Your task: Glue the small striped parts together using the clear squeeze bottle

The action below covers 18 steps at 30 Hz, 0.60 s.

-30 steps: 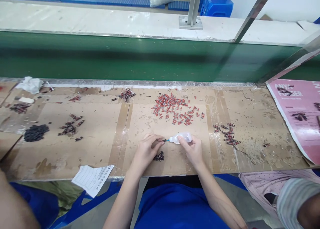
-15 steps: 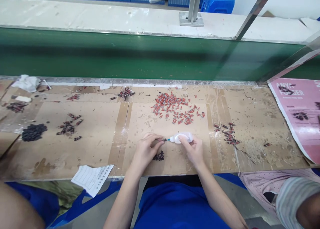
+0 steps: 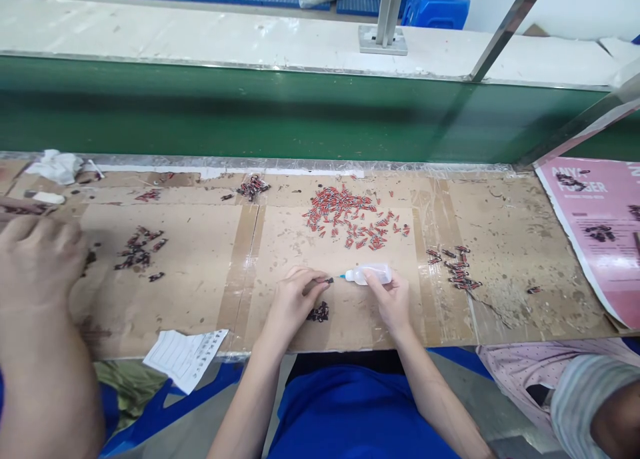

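Between the thumb and fingertips of my left hand (image 3: 295, 297) is a small dark part (image 3: 329, 280), too small to make out fully. My right hand (image 3: 393, 300) is closed around a translucent white squeeze bottle (image 3: 373, 274), which lies sideways in the grip. Its thin blue needle tip (image 3: 342, 276) points left at the dark part, with a small gap between them. Just below my left fingers lies a little pile of dark parts (image 3: 319, 311) on the cardboard. Beyond both hands spreads a heap of small red and silver pieces (image 3: 340, 205).
A co-worker's hand (image 3: 43, 259) reaches over the left end of the cardboard-covered table (image 3: 190, 272). Dark-and-red piles (image 3: 137, 249) lie left, others (image 3: 463, 272) right. A paper sheet (image 3: 186, 359) overhangs the front edge. Behind runs a green belt (image 3: 250, 112). Another person's sleeve (image 3: 593, 392) is at right.
My right hand has drawn the bottle slightly right, so its tip is farther from the dark part. My left hand stays in place. A co-worker's hand has come in at the left.
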Motion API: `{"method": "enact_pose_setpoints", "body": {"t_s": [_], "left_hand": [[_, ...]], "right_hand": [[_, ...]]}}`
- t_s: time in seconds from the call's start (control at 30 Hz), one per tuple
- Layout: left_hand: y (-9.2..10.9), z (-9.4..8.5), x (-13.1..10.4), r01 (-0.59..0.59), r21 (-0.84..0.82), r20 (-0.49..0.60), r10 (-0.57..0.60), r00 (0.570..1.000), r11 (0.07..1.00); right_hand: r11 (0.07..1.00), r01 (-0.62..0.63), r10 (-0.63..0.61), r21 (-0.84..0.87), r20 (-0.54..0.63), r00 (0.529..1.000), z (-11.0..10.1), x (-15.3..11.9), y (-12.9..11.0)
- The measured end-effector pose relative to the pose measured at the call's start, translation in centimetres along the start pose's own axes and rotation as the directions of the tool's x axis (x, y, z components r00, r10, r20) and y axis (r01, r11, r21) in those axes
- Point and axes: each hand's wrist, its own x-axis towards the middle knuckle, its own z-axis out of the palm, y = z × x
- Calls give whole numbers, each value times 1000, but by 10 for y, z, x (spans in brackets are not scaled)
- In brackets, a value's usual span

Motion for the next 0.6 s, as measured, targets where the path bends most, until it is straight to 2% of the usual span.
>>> {"method": "enact_pose_setpoints", "body": {"t_s": [0.07, 0.13, 0.27, 0.33, 0.37, 0.4, 0.47, 0.53, 0.6], "left_hand": [[0, 1, -1, -18, 16, -1, 18, 1000, 1000], [-2, 0, -2, -23, 52, -18, 24, 1000, 998], [-7, -6, -4, -4, 134, -77, 14, 997, 991], [-9, -9, -5, 8, 155, -90, 6, 996, 988], [-9, -10, -5, 9, 159, -94, 6, 996, 987], [-9, -10, -5, 9, 158, -98, 7, 995, 987], [-8, -9, -6, 6, 144, -106, 9, 994, 990], [-6, -7, -7, 8, 121, -113, 6, 994, 993], [-5, -6, -8, 11, 98, -116, 0, 993, 995]], "right_hand": [[997, 41, -40, -61, 17, 999, -3, -1, 1], [969, 127, -120, -213, 43, 992, -9, -3, 1], [777, 275, -350, -567, -25, 936, -26, 1, -4], [692, 301, -442, -656, -55, 895, -30, 9, -11], [650, 330, -477, -685, -30, 879, -30, 15, -15], [603, 372, -500, -706, 28, 865, -28, 22, -18], [498, 487, -501, -718, 220, 837, -19, 39, -23], [413, 584, -440, -699, 408, 800, -6, 57, -23], [361, 647, -361, -671, 539, 761, 6, 71, -21]]}}
